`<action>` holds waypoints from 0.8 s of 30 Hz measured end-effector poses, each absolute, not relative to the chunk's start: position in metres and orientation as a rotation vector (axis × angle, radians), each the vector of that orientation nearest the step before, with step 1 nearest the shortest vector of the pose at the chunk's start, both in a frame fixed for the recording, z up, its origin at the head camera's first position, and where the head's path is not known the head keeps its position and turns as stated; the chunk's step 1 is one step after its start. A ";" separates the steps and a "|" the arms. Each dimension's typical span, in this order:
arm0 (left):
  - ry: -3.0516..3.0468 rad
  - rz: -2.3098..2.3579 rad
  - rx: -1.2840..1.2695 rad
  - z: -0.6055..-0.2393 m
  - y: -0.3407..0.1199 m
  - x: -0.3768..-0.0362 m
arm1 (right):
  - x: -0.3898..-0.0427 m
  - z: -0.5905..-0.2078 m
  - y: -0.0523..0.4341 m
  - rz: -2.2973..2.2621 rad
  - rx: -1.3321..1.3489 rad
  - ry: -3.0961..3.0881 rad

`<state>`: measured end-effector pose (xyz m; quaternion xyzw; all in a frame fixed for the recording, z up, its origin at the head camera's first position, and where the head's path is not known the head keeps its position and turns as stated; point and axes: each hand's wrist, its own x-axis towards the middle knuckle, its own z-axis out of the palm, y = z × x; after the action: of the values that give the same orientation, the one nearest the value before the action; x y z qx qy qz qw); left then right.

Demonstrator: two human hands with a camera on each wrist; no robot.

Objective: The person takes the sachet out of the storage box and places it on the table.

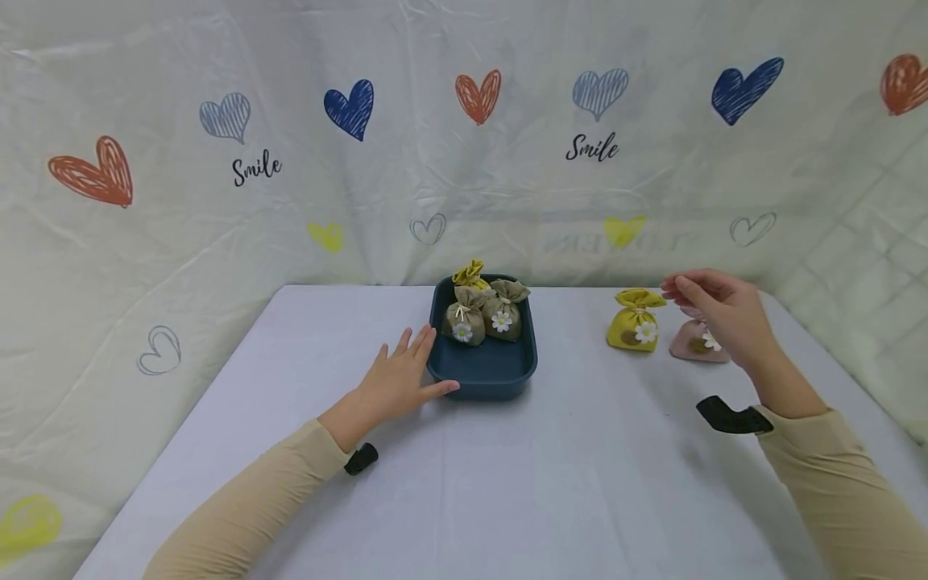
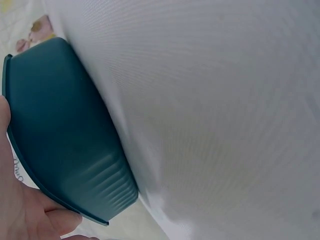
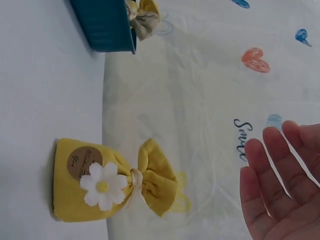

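A dark blue tray (image 1: 484,372) stands mid-table and holds two olive pouches (image 1: 465,319) with daisies and a yellow pouch (image 1: 470,275) at its back. My left hand (image 1: 403,374) lies flat with straight fingers against the tray's left front corner (image 2: 60,150), thumb along its front wall. To the right a yellow pouch (image 1: 634,321) (image 3: 107,179) stands on the table, and a pink pouch (image 1: 698,341) sits beside it, partly hidden by my right hand (image 1: 714,310). That hand hovers open above the pink pouch, just right of the yellow one, its fingers (image 3: 277,175) relaxed and holding nothing.
The white table (image 1: 507,483) ends near a hanging cloth backdrop (image 1: 435,161) printed with hearts, which closes off the back and both sides. Black wrist straps (image 1: 728,416) sit on both forearms.
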<state>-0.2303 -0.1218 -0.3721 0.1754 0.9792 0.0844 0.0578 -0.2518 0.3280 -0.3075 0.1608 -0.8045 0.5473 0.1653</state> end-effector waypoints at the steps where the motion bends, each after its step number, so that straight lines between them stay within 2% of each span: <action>1: 2.967 0.259 0.531 -0.372 -0.122 -0.230 | -0.252 -0.307 0.325 1.554 0.480 -2.289; 7: 2.969 0.268 0.539 -0.375 -0.123 -0.232 | -0.256 -0.308 0.310 1.582 0.604 -2.237; 24: 2.965 0.264 0.531 -0.373 -0.124 -0.232 | -0.265 -0.314 0.258 1.626 0.646 -2.288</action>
<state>-0.2319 -0.1238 -0.3730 0.1752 0.9789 0.0871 0.0587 -0.2650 0.2581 -0.3137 0.2223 -0.7876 0.5598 0.1303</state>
